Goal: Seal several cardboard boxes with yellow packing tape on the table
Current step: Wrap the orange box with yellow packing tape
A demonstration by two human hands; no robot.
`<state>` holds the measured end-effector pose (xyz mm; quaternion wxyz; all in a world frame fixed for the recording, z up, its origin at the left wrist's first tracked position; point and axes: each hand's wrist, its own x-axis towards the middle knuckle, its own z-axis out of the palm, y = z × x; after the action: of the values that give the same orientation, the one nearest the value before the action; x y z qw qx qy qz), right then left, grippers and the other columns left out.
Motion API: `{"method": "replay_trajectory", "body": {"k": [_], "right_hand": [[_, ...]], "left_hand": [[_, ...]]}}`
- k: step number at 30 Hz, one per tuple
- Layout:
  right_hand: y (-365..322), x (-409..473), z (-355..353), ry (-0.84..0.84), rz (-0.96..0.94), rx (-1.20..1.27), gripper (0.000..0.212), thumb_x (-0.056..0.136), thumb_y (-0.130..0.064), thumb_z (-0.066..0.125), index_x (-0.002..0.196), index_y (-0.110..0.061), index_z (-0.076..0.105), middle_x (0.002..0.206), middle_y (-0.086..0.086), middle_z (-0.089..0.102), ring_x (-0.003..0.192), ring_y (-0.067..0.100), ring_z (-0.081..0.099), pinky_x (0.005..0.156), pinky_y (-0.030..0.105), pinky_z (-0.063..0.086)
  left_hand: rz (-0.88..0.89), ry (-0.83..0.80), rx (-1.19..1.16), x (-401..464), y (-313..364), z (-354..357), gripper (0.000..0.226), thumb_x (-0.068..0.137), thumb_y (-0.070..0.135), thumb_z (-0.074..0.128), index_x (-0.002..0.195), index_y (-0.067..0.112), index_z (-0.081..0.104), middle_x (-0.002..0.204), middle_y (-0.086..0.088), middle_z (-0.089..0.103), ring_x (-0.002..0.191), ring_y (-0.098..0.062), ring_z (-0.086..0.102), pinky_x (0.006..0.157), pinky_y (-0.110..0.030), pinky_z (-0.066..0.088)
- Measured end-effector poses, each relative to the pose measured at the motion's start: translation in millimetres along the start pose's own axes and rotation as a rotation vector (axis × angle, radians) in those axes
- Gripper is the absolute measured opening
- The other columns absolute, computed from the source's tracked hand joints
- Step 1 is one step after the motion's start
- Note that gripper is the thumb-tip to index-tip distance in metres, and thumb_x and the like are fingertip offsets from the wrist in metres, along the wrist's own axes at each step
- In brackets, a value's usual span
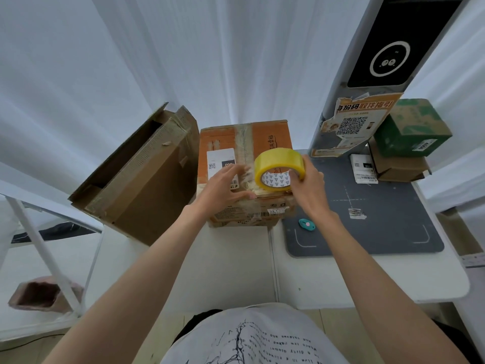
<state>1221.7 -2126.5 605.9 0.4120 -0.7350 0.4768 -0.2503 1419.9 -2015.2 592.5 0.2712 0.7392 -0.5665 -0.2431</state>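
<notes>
Right hand (307, 186) grip clamped on yellow tape roll (279, 169) over orange box (244, 143); left hand (223, 186) grip apart, fingers spread on box top.

White table (231, 269) bears cardboard boxes (244, 174), grey mat (367, 232).

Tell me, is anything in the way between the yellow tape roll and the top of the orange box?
Nothing visible blocks it. The right hand holds the yellow tape roll just over the orange box, and the left hand lies beside it on the box top, not under the roll.
</notes>
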Motion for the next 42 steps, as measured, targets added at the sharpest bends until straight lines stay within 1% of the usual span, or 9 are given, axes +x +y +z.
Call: {"method": "replay_trajectory", "body": {"k": [4, 8, 13, 16, 19, 24, 32, 37, 42], "right_hand": [[6.2, 3.3, -1.7, -0.027, -0.009, -0.015, 0.019, 0.105, -0.022, 0.047, 0.122, -0.019, 0.052, 0.098, 0.004, 0.061, 0.105, 0.027, 0.048, 0.085, 0.042, 0.041], [16.5, 7.3, -3.1, -0.039, -0.017, 0.001, 0.024, 0.101, -0.033, 0.058, 0.12, -0.019, 0.053, 0.091, 0.003, 0.066, 0.096, 0.028, 0.063, 0.085, 0.05, 0.053], [42.7, -4.5, -21.3, -0.086, 0.061, 0.296, 0.052, 0.084, -0.046, 0.079, 0.124, -0.027, 0.053, 0.113, -0.011, 0.07, 0.099, 0.003, 0.069, 0.078, 0.02, 0.058], [92.2, -14.6, -9.8, 0.051, 0.14, 0.298, 0.042, 0.091, -0.055, 0.065, 0.118, -0.023, 0.062, 0.105, -0.002, 0.074, 0.097, 0.013, 0.071, 0.082, 0.032, 0.059], [150.1, -6.6, 17.9, 0.096, 0.3, 0.072, 0.025, 0.1, -0.026, 0.058, 0.116, -0.01, 0.068, 0.112, 0.011, 0.072, 0.108, 0.026, 0.066, 0.098, 0.047, 0.052], [207.0, 8.6, 51.0, -0.209, 0.423, -0.421, 0.039, 0.099, -0.012, 0.059, 0.138, -0.012, 0.059, 0.143, 0.019, 0.048, 0.133, 0.037, 0.042, 0.108, 0.039, 0.032], [212.7, -18.2, 63.3, -0.198, 0.452, -0.587, 0.025, 0.096, -0.001, 0.06, 0.119, -0.005, 0.051, 0.133, 0.022, 0.045, 0.123, 0.039, 0.041, 0.087, 0.047, 0.046], [214.0, -30.6, 65.3, -0.064, 0.53, -0.277, 0.022, 0.1, -0.004, 0.057, 0.121, 0.005, 0.056, 0.127, 0.021, 0.045, 0.1, 0.029, 0.051, 0.087, 0.036, 0.045], [176.9, -47.3, 58.6, 0.163, 0.253, 0.044, 0.009, 0.106, -0.012, 0.046, 0.114, -0.009, 0.05, 0.093, 0.01, 0.058, 0.072, 0.021, 0.054, 0.061, 0.032, 0.045]], "left_hand": [[0.047, -0.018, -0.106, 6.1, 16.5, -10.8, 0.088, 0.074, 0.055, 0.079, 0.149, 0.032, 0.04, 0.14, 0.0, 0.057, 0.118, -0.01, 0.054, 0.094, -0.028, 0.041], [0.193, 0.071, -0.104, 17.5, 43.7, -22.3, 0.06, 0.084, 0.04, 0.08, 0.138, 0.03, 0.057, 0.127, 0.01, 0.065, 0.111, -0.005, 0.06, 0.093, -0.02, 0.044], [0.138, 0.043, -0.148, 27.7, 49.7, -32.0, 0.05, 0.08, 0.035, 0.084, 0.126, 0.026, 0.067, 0.112, 0.016, 0.07, 0.101, -0.001, 0.065, 0.092, -0.026, 0.055], [0.136, 0.028, -0.146, 31.0, 50.1, -37.0, 0.049, 0.079, 0.033, 0.084, 0.124, 0.023, 0.069, 0.113, 0.012, 0.071, 0.1, -0.007, 0.067, 0.089, -0.029, 0.058], [0.145, 0.012, -0.126, 33.9, 53.8, -40.1, 0.048, 0.078, 0.034, 0.085, 0.123, 0.022, 0.07, 0.113, 0.01, 0.072, 0.098, -0.008, 0.068, 0.086, -0.027, 0.058], [0.137, -0.031, -0.114, 37.6, 58.0, -46.6, 0.045, 0.079, 0.033, 0.085, 0.12, 0.024, 0.069, 0.113, 0.011, 0.071, 0.098, -0.007, 0.068, 0.085, -0.023, 0.057], [0.127, -0.07, -0.073, 40.1, 59.4, -51.8, 0.047, 0.078, 0.034, 0.086, 0.121, 0.025, 0.067, 0.112, 0.013, 0.071, 0.098, -0.004, 0.068, 0.087, -0.021, 0.055], [0.147, -0.113, -0.063, 43.7, 64.0, -54.6, 0.044, 0.077, 0.035, 0.085, 0.116, 0.028, 0.065, 0.113, 0.01, 0.071, 0.098, -0.008, 0.069, 0.085, -0.023, 0.056], [0.145, -0.158, -0.058, 48.3, 64.0, -58.6, 0.045, 0.075, 0.036, 0.087, 0.114, 0.022, 0.066, 0.111, 0.005, 0.071, 0.095, -0.011, 0.07, 0.083, -0.029, 0.061]]}}
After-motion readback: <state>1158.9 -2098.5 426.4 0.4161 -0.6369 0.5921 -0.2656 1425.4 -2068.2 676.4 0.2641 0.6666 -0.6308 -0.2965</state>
